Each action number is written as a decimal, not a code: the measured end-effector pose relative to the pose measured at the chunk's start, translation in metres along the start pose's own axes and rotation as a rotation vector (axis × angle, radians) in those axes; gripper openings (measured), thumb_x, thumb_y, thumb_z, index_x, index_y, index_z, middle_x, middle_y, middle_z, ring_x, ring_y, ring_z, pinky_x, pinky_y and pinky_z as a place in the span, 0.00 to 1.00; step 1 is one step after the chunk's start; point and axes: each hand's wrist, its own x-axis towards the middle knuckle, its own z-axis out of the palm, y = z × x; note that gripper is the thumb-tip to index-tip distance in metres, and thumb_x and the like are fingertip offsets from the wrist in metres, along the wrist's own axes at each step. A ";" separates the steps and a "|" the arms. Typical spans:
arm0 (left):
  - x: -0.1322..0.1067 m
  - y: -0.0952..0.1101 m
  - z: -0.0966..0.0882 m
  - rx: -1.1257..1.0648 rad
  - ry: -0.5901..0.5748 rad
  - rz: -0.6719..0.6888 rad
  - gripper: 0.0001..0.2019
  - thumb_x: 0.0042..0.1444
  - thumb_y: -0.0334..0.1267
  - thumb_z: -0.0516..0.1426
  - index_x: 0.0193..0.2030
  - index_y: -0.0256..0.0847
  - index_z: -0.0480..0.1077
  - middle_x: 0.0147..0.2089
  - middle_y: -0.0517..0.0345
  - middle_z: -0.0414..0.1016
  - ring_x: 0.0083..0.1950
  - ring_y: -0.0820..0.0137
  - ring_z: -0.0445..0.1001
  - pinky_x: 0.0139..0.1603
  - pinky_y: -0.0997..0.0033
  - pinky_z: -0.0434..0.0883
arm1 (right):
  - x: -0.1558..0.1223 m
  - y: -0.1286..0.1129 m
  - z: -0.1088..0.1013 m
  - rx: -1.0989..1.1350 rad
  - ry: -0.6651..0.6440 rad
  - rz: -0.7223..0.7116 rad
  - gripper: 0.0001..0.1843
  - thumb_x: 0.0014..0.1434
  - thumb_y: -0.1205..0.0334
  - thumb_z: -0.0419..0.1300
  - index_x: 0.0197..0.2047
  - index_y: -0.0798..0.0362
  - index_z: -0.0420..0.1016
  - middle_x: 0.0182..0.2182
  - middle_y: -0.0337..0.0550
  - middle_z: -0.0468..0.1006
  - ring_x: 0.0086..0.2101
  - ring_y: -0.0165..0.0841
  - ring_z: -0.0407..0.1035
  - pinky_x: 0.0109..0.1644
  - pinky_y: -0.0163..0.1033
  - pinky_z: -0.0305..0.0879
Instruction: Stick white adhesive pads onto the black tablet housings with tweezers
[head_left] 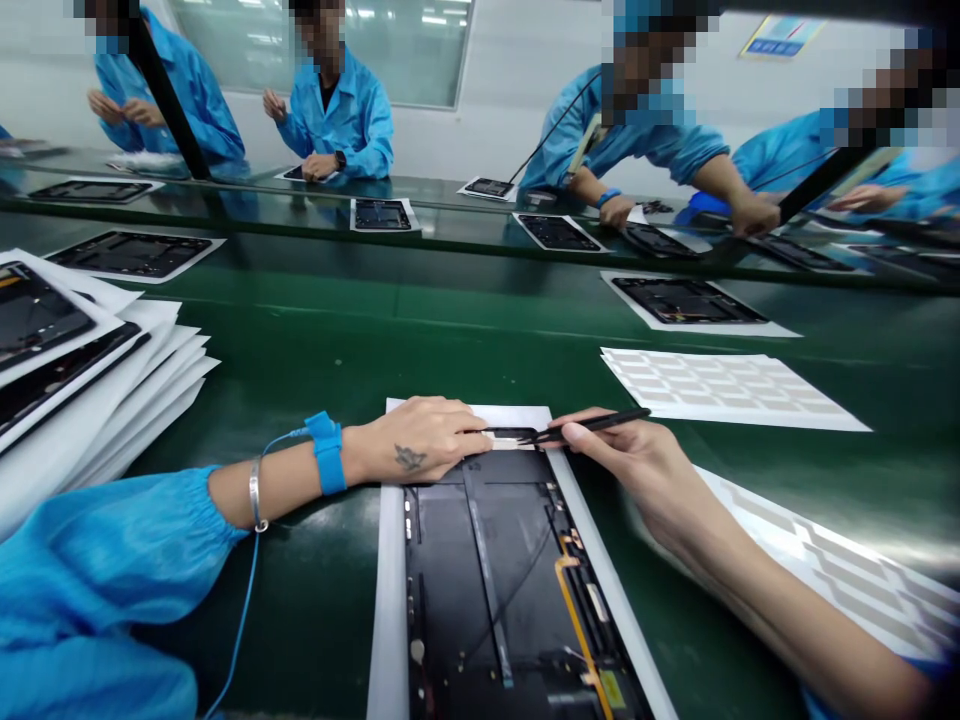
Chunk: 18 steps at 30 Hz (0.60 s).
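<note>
A black tablet housing (517, 580) with its inner parts exposed lies on a white sheet (388, 600) in front of me. My left hand (420, 440) rests over its far left corner, with finger and thumb closed at the left end of a small white strip (510, 440). Black tweezers (600, 424) sit in the pinch of my right hand (637, 455). Their tips touch or nearly touch the strip's right part. A blue wrist strap (328, 453) with a cord is around my left wrist.
Sheets of grey stickers (727, 385) lie to the right, some under my right forearm. On the left rises a stack of housings between white sheets (142, 400). Further housings (690, 300) lie along the green bench (330, 350). Several co-workers in blue (341, 110) sit opposite.
</note>
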 end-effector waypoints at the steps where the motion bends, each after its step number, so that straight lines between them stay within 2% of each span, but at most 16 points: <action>1: 0.000 0.000 0.000 -0.001 0.002 0.002 0.16 0.67 0.29 0.46 0.52 0.34 0.72 0.53 0.47 0.77 0.51 0.61 0.75 0.49 0.60 0.75 | 0.000 0.000 -0.002 -0.014 0.012 -0.002 0.22 0.46 0.38 0.69 0.31 0.49 0.84 0.38 0.47 0.84 0.43 0.47 0.74 0.53 0.49 0.66; 7: -0.002 0.001 -0.002 -0.012 -0.041 -0.004 0.15 0.67 0.29 0.46 0.52 0.35 0.71 0.54 0.47 0.75 0.52 0.61 0.73 0.49 0.62 0.73 | 0.002 -0.006 -0.013 -0.078 0.010 -0.021 0.22 0.45 0.36 0.68 0.27 0.48 0.83 0.39 0.47 0.83 0.42 0.46 0.74 0.49 0.47 0.67; 9: 0.001 0.001 -0.005 -0.029 -0.058 -0.019 0.15 0.67 0.29 0.46 0.54 0.35 0.69 0.53 0.48 0.75 0.52 0.62 0.72 0.48 0.64 0.72 | 0.004 -0.007 -0.015 -0.034 0.053 -0.019 0.23 0.44 0.36 0.69 0.28 0.49 0.83 0.35 0.46 0.83 0.40 0.45 0.75 0.45 0.46 0.68; 13: 0.018 -0.003 -0.012 -0.074 -0.101 -0.135 0.12 0.68 0.32 0.46 0.52 0.36 0.67 0.45 0.51 0.75 0.44 0.65 0.71 0.44 0.67 0.68 | 0.010 -0.005 -0.018 0.083 0.175 -0.008 0.23 0.43 0.38 0.70 0.31 0.49 0.81 0.30 0.44 0.83 0.36 0.42 0.75 0.40 0.43 0.67; 15: 0.033 -0.010 -0.017 -0.160 -0.164 -0.149 0.09 0.67 0.33 0.48 0.47 0.38 0.68 0.43 0.55 0.74 0.41 0.67 0.70 0.40 0.70 0.65 | 0.012 -0.003 -0.019 0.099 0.205 -0.010 0.23 0.45 0.38 0.69 0.34 0.49 0.81 0.31 0.44 0.84 0.35 0.41 0.74 0.38 0.43 0.65; 18: 0.058 -0.020 -0.027 -0.343 -0.350 -0.167 0.03 0.63 0.35 0.54 0.42 0.42 0.67 0.38 0.62 0.74 0.36 0.70 0.69 0.33 0.73 0.60 | 0.012 -0.002 -0.020 0.118 0.232 -0.026 0.24 0.46 0.37 0.68 0.36 0.49 0.81 0.32 0.44 0.84 0.34 0.39 0.72 0.35 0.41 0.62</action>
